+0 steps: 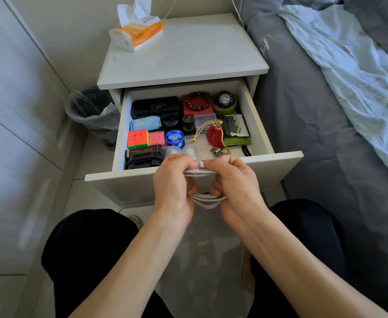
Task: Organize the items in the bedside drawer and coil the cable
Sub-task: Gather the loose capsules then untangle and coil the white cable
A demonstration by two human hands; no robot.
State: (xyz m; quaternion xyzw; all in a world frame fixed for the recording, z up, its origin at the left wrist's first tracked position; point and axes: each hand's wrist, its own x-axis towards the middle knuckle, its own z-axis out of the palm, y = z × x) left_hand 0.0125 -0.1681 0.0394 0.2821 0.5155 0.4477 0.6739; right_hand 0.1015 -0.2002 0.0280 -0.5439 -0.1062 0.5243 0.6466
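A white cable point(207, 200) is wound into several loops and held in front of the open drawer point(277, 158). My left hand point(173, 187) and my right hand point(233, 182) both grip the coil, thumbs pinching its top strands together. Inside the drawer lie a black case point(155, 107), a bead bracelet point(198, 101) on a red box, a black watch point(225, 99) on a green stand, a colourful cube point(138, 138), a blue yo-yo point(174, 137) and a red pouch point(214, 136) with gold cord.
A tissue pack point(138, 33) sits on the white bedside table top point(188, 58). A lined waste bin point(92, 111) stands left of the table. The grey bed point(326, 134) with a pale blanket point(360, 72) borders the right. My knees sit below.
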